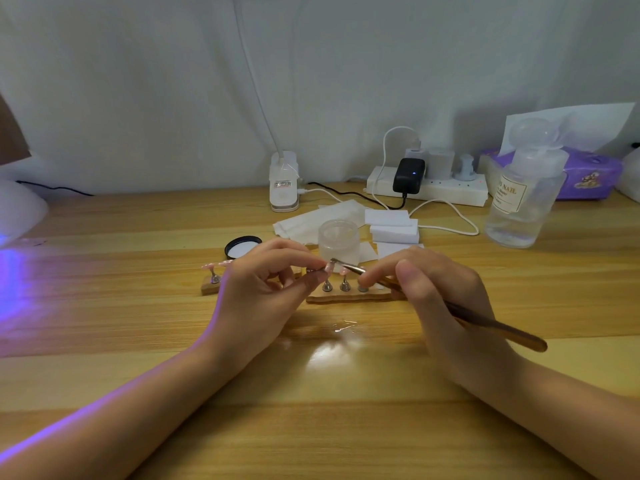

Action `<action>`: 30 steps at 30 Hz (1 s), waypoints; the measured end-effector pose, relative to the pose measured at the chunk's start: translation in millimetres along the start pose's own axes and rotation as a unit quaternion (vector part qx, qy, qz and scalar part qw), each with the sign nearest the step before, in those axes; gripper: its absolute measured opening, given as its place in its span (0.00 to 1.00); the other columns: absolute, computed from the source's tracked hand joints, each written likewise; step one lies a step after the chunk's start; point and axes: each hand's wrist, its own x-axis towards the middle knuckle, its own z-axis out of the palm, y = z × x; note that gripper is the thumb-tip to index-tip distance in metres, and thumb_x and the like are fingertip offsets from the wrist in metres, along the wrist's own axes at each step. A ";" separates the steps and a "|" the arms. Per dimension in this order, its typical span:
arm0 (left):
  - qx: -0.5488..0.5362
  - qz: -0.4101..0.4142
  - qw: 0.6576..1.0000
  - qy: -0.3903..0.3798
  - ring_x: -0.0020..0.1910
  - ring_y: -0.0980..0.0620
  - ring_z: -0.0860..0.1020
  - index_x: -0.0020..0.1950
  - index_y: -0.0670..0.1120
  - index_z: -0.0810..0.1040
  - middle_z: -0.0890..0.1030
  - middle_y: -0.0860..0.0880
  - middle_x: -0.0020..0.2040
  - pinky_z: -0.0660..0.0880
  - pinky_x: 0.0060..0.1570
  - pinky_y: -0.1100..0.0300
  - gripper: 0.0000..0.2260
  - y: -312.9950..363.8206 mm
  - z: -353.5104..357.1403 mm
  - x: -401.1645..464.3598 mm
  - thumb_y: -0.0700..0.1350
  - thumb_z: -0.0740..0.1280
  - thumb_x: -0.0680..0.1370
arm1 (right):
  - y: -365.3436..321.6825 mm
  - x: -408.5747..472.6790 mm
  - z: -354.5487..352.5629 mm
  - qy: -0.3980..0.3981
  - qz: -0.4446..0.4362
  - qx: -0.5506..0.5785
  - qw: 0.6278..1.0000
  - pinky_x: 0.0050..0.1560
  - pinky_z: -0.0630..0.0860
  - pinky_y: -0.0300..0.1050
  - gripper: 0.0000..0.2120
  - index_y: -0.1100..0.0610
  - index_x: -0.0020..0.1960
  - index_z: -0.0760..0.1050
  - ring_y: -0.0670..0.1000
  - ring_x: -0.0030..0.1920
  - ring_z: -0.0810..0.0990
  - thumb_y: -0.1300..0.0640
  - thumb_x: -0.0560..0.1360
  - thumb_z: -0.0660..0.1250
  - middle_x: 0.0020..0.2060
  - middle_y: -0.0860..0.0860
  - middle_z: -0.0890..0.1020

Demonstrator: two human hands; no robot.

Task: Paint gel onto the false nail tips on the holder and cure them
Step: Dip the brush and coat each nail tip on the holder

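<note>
While purple light spills from the curing lamp [19, 209] at the far left of the table [138, 306], a separate small stand [212, 282] with a pink nail tip [212, 266] just left of the hands. Left hand [263, 289], fingers curled, pinching a nail tip on its peg [322, 269] above the wooden holder [349, 296]. Open gel jar [338, 240] just behind, lid [242, 246] beside it. Right hand [440, 299] gripping the brush [491, 323], bristles touching the pinched tip. Clear bottle [519, 209] far right.

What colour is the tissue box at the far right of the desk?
Purple, with a small cartoon print, the tissue box shows best in the head view.
</note>
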 end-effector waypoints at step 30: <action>-0.014 0.045 0.999 0.015 0.31 0.58 0.70 0.46 0.45 0.82 0.78 0.48 0.41 0.65 0.31 0.72 0.08 1.0 2.5 0.3 0.38 0.72 0.68 | 3.2 4.2 -1.1 0.020 0.032 0.005 0.999 0.44 0.70 0.28 0.12 0.49 0.51 0.75 0.37 0.43 0.78 0.49 0.77 0.53 0.43 0.40 0.80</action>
